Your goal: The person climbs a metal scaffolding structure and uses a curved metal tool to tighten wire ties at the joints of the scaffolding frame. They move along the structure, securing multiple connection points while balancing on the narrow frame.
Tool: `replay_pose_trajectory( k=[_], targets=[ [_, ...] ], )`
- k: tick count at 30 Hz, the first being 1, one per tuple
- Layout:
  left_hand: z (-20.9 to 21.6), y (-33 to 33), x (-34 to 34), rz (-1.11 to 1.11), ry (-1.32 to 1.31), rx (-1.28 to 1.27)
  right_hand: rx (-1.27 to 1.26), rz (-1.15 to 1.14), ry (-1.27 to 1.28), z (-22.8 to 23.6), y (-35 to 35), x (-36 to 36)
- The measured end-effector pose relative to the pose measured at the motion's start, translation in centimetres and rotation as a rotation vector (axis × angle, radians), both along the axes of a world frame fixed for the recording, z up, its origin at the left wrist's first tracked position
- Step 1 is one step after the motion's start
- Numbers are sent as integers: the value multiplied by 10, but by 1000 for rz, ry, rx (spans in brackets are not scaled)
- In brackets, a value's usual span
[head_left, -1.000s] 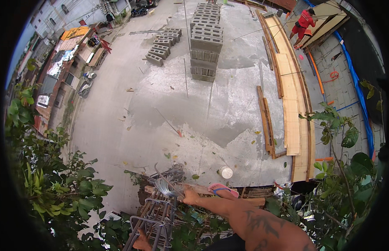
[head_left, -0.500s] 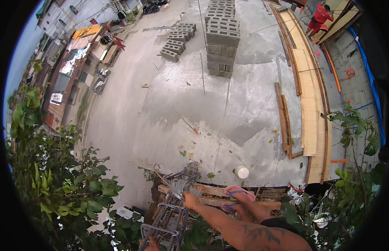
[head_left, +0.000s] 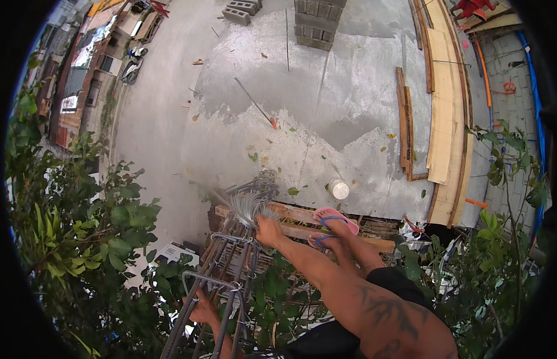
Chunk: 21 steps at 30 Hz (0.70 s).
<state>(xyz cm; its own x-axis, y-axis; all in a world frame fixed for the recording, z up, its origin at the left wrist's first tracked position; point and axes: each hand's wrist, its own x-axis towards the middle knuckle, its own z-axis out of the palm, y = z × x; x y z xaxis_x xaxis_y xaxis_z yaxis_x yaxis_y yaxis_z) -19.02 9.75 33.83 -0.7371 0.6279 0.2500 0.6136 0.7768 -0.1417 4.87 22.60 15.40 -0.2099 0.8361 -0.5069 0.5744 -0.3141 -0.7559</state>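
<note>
A column cage of steel rebar point(head_left: 227, 258), with bent square stirrups tied to long bars, runs up from the lower edge. My right hand point(head_left: 268, 231) is closed around a bundle of thin grey tie wire point(head_left: 247, 206), its loose ends fanned out over the upper part of the cage. Lower down, my left hand point(head_left: 202, 309) is wrapped at a long bar beside a stirrup point(head_left: 212, 281); the bars partly hide its fingers and forearm. My feet, in pink flip-flops point(head_left: 344, 222) with blue straps, are on wooden planks point(head_left: 296, 210) right of the cage.
Below lies a concrete slab point(head_left: 248, 143) with a white bucket point(head_left: 338, 189), stacked hollow blocks point(head_left: 317, 27) and long boards point(head_left: 443, 107). Leafy branches point(head_left: 120, 239) crowd both sides. A person in red point(head_left: 470, 7) is at the far right.
The view has tipped downward, so the slab and blocks sit higher in the picture. More of my left hand and forearm shows among the bars. My right hand still grips the tie wire.
</note>
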Motion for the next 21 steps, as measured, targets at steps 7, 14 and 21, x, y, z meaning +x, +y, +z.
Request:
replay_pose_trajectory(
  k=[7,14,21],
  targets=[
    [11,8,9,-8,-26,-2,-101,-47,-72,1,-4,-2],
    [20,13,24,-8,117,-48,20,141,-81,-105,-78,131],
    [28,10,36,-150,85,-87,-52,497,-348,-220,-150,224]
  ],
)
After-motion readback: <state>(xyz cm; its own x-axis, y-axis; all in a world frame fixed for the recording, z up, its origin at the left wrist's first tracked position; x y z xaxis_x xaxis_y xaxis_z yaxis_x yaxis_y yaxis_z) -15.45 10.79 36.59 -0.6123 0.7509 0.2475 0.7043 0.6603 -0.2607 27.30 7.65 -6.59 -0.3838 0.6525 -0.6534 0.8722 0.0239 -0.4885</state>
